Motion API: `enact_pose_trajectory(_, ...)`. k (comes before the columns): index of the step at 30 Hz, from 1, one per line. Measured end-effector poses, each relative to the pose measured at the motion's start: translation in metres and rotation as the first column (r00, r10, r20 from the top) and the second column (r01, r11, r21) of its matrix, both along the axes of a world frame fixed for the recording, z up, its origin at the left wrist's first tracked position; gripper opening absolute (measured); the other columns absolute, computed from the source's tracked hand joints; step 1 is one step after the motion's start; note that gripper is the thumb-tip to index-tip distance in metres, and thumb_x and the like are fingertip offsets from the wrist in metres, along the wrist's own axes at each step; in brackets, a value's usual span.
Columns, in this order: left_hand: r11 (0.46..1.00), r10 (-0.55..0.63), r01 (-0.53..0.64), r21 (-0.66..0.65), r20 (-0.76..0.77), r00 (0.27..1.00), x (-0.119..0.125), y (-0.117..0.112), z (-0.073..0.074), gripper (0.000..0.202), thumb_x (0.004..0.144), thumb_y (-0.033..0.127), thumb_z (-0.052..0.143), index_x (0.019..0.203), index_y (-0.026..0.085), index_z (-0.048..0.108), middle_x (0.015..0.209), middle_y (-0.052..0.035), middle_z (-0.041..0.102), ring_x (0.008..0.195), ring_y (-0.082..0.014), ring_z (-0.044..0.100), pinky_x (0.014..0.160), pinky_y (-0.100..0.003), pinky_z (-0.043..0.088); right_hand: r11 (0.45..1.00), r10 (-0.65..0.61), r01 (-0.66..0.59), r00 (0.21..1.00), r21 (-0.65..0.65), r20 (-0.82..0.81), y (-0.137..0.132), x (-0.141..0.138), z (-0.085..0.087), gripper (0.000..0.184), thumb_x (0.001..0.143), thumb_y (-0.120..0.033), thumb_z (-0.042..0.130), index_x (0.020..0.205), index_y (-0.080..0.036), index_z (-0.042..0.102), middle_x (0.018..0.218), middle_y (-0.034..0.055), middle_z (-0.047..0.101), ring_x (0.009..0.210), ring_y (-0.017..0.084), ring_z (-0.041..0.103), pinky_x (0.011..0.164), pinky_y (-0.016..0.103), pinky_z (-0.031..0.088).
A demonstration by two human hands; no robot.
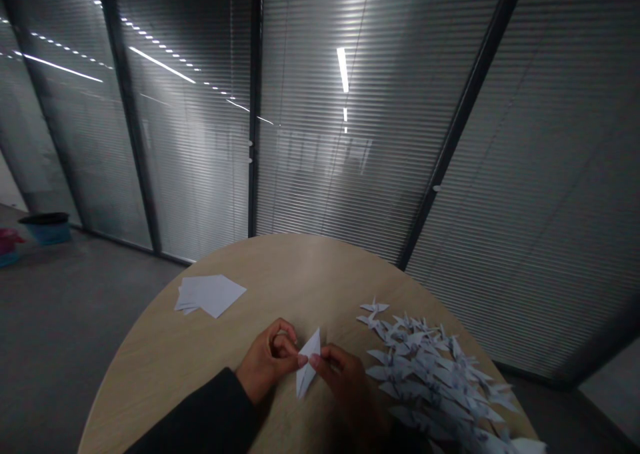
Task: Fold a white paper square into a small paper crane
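Observation:
A folded white paper (309,366), long and pointed at both ends, is held upright over the near middle of the table. On its left edge my left hand (273,355) pinches it between thumb and finger, the other fingers curled. My right hand (345,374) grips the opposite edge, its thumb on the front face close to the left thumb. To the right of my right hand lies a large heap of folded white paper cranes (430,367). Part of that hand's wrist is lost in shadow.
A loose stack of white paper sheets (213,294) lies at the left of the round wooden table (300,261). Glass partitions with blinds (330,174) stand behind it. On the floor at far left are a blue bin (49,229) and a red and blue object (8,246).

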State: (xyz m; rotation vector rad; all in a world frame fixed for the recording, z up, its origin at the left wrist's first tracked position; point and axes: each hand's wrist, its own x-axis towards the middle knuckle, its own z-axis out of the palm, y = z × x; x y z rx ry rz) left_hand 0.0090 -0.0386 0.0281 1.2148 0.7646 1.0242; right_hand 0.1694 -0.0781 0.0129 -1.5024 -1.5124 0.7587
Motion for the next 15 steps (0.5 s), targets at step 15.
enact_pose_trajectory(15, 1.0, -0.005, 0.005, -0.024, 0.009, 1.0, -0.0013, 0.0041, -0.0063, 0.058, 0.049, 0.034, 0.087, 0.092, 0.015, 0.053, 0.054, 0.0025, 0.067, 0.048, -0.0085, 0.055, 0.051, -0.019, 0.036, 0.998, 0.003, -0.003, 1.0, -0.058, 0.003, -0.0012, 0.0005, 0.0037, 0.023, 0.074, -0.041, 0.056, 0.071, -0.021, 0.068, 0.075, 0.0017, 0.071, 0.076, 0.02, 0.063, 0.072, 0.027, 0.043)
